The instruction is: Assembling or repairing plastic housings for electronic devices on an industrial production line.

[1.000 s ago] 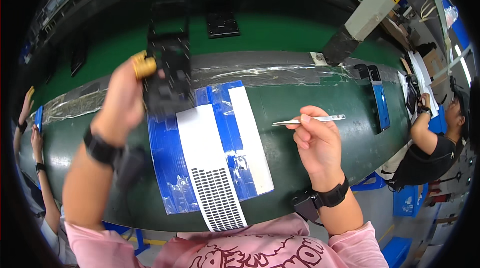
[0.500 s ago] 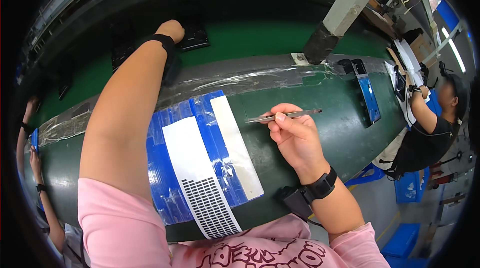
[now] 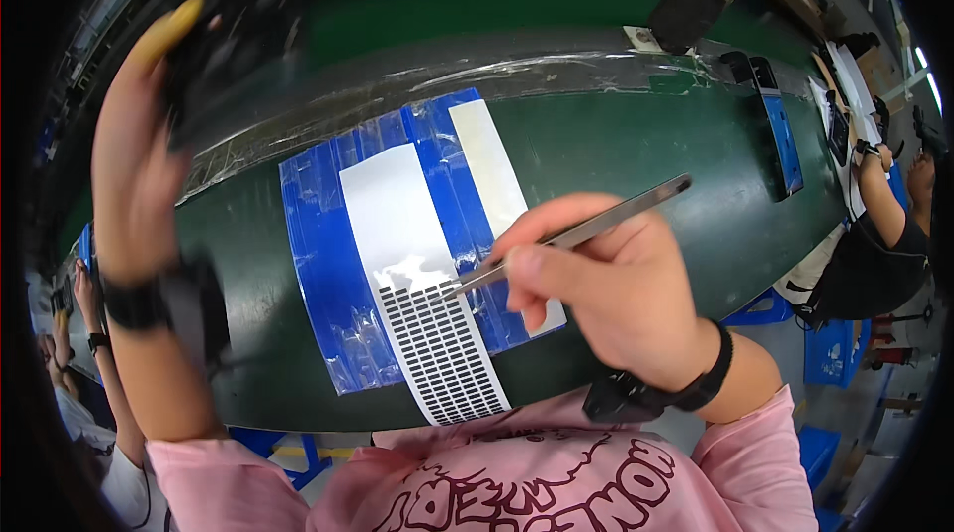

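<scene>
My left hand (image 3: 144,150), smeared by motion, is raised at the far left, its fingers and thumb around a dark, flat device (image 3: 238,60) whose details are blurred. My right hand (image 3: 616,284) pinches metal tweezers (image 3: 621,209). The tweezers' tips reach the upper rows of small black rectangular stickers on a white backing sheet (image 3: 393,199); whether a sticker is between them I cannot tell. Above those rows the sheet is bare. The sheet lies on a blue plastic board (image 3: 323,254) patched with clear tape, beside a cream strip (image 3: 487,159), partly behind my right hand.
A phone-like device with a blue face (image 3: 782,140) leans on a stand at the right of the green table (image 3: 616,145). Behind it rises a metal post (image 3: 696,0). One person (image 3: 884,199) works at far right; another person's arm (image 3: 109,373) shows at far left.
My left hand has drawn back from the far green surface to the left with the dark device. My right hand has brought the tweezers down and left onto the sticker sheet. The view has shifted.
</scene>
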A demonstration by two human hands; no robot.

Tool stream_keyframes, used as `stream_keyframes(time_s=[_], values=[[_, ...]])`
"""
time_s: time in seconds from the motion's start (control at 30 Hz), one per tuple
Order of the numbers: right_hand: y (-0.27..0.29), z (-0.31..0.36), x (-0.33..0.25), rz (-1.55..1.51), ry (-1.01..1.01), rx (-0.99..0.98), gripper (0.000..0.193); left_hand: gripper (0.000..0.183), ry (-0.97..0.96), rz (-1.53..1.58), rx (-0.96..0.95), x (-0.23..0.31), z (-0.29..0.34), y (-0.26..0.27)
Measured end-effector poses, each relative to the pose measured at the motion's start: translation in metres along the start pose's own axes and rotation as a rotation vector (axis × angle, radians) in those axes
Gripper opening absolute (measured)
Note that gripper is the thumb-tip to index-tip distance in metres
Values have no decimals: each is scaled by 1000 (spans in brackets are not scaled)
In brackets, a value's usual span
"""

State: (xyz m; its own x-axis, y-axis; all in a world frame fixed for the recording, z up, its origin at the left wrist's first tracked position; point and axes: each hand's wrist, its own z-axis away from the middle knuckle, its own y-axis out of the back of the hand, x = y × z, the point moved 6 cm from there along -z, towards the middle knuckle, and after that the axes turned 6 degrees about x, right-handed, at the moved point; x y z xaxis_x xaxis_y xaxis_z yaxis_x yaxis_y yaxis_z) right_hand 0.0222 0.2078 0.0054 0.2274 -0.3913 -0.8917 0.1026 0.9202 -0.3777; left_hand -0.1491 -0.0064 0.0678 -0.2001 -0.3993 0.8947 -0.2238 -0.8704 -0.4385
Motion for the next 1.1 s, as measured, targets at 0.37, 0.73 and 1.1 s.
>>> stream_keyframes(time_s=[0.37, 0.73, 1.1], values=[[4, -13, 37, 67, 60, 170, 19, 27, -166, 12, 421, -73, 106, 16], [5, -13, 38, 161, 57, 197, 17, 35, -10, 141, 442, -91, 102, 15], [5, -14, 40, 163, 96, 213, 16, 36, -95, 116, 496, -89, 103, 11]])
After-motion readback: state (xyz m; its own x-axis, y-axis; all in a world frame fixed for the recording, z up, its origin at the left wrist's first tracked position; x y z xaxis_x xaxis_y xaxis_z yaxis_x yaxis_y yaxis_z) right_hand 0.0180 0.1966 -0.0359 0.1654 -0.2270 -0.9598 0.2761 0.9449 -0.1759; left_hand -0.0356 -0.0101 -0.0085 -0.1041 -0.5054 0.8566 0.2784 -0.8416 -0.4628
